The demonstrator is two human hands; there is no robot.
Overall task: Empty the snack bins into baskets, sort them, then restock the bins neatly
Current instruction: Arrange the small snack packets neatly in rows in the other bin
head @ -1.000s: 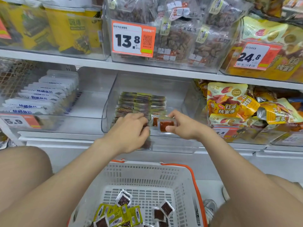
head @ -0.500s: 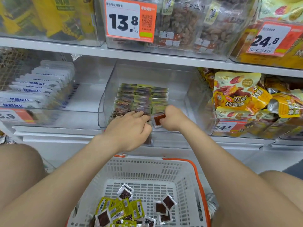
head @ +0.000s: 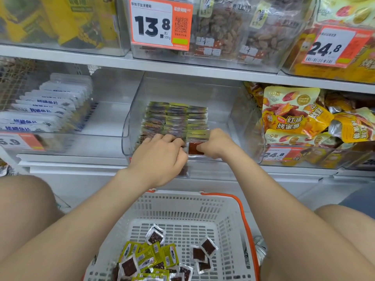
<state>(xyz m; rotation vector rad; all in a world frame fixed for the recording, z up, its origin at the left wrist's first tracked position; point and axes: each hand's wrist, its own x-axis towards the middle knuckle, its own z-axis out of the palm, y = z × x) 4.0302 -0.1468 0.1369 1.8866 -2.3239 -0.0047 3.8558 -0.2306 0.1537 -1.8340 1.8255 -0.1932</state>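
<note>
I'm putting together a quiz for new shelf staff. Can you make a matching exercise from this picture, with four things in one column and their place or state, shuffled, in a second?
Things
1. right hand
2. loose yellow-green packets
3. white packets with blue print
4. 13.8 price tag

Place or state
A. on the front of an upper-shelf bin
B. in the white basket
C. pinching a red-brown packet
D. lined up in the left clear bin

Pairs: 1-C, 2-B, 3-D, 4-A

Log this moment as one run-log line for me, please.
phase: restocking | right hand: pinches red packet at clear bin front | left hand: on packet rows, grip unclear | basket: holds loose packets
</note>
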